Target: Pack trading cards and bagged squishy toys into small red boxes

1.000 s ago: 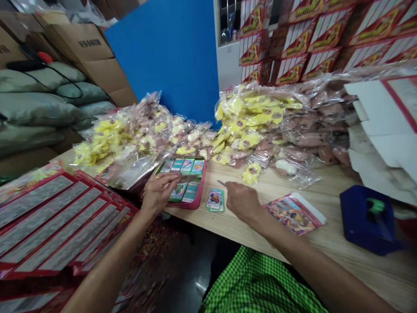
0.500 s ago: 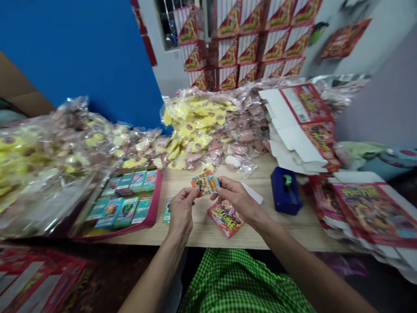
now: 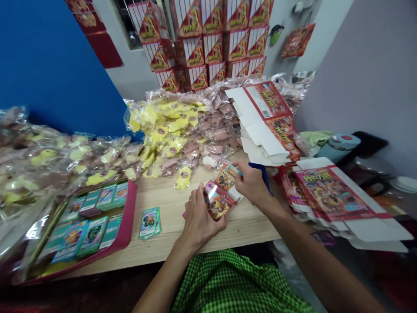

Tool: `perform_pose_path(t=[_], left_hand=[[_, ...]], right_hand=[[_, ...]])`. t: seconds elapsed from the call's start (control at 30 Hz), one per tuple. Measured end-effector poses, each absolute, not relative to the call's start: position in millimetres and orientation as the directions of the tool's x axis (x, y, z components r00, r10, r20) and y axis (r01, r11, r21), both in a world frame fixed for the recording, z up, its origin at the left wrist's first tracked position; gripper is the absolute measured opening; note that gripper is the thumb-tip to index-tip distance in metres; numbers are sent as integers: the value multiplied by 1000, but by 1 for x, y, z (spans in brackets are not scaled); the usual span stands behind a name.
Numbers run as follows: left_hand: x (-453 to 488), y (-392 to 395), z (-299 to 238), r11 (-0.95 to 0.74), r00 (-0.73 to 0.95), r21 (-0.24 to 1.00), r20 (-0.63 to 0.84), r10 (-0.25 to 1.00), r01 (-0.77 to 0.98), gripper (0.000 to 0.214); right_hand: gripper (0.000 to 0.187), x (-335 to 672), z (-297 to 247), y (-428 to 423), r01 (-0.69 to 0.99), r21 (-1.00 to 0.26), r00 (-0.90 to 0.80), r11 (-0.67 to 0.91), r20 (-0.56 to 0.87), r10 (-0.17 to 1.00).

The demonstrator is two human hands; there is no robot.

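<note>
My left hand (image 3: 198,219) is shut around a red printed card packet (image 3: 217,201), low over the wooden table (image 3: 247,230). Just above and touching that packet, my right hand (image 3: 250,182) pinches a colourful picture card (image 3: 226,177) between its fingers. The card's lower part is hidden behind the fingers and packet. A small stack of green cards (image 3: 150,223) lies on the table to the left of my left hand. Beyond my fingers sits a loose yellow toy in plastic (image 3: 183,177).
A pink-rimmed tray (image 3: 128,213) of card packs stands at the table's left. Bagged yellow and pink toys (image 3: 166,130) pile along the back. A blue tape dispenser (image 3: 260,176) sits behind my right hand, beside flat box blanks (image 3: 263,121). Printed sheets (image 3: 332,193) lie at right.
The view has swung right. My left hand has let go of the card and holds the red packet, lifted from the table. My right hand keeps the card above it, now partly hiding the tape dispenser.
</note>
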State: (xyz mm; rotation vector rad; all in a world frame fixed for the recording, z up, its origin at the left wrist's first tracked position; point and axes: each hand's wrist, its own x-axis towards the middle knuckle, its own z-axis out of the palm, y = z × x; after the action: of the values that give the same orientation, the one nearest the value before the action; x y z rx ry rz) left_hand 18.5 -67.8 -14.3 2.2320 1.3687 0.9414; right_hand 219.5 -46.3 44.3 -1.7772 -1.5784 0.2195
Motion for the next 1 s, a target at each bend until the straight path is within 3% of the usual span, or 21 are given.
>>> perform_pose_path(t=[0.1, 0.2, 0.27, 0.33, 0.4, 0.5, 0.6, 0.67, 0.8, 0.83, 0.93, 1.0], left_hand=[[9, -74, -6, -518, 268, 595, 460, 847, 614, 100], [4, -77, -4, -495, 154, 642, 512, 845, 585, 102], [3, -76, -6, -496, 91, 669, 544, 834, 553, 102], [3, -75, -7, -522, 46, 673, 589, 807, 525, 103], [3, -74, -7, -528, -4, 684, 613, 790, 504, 107], [3, -74, -9, -486, -85, 739, 585, 807, 467, 117], [3, -74, -15, -464, -97, 781, 546, 832, 418, 121], [1, -74, -17, -457, -92, 817, 516, 852, 353, 108], [-8, -71, -4, -390, -199, 910, 411, 889, 139, 34], [-10, -70, 1, -372, -217, 925, 379, 899, 78, 25], [-14, -70, 13, -358, -205, 927, 331, 921, -111, 23], [-16, -71, 15, -379, -187, 915, 351, 917, -141, 29]], right_hand=[[38, 207, 58, -58, 805, -544, 45, 237, 455, 890], [29, 191, 76, -68, 841, -268, -238, 470, 598, 766], [25, 182, 86, -73, 847, -97, -382, 522, 571, 726], [25, 178, 92, -77, 822, -48, -461, 568, 530, 712], [30, 178, 92, -81, 795, -122, -431, 594, 576, 695], [31, 180, 79, -87, 741, -329, -236, 586, 690, 684], [25, 174, 55, -89, 655, -440, -215, 615, 672, 709], [24, 168, 40, -86, 613, -476, -230, 630, 656, 719], [19, 164, 32, -77, 570, -487, -234, 661, 675, 700], [19, 165, 33, -76, 558, -487, -246, 672, 676, 694], [20, 168, 39, -77, 504, -555, -218, 662, 659, 719], [35, 169, 41, -79, 477, -603, -174, 639, 648, 741]])
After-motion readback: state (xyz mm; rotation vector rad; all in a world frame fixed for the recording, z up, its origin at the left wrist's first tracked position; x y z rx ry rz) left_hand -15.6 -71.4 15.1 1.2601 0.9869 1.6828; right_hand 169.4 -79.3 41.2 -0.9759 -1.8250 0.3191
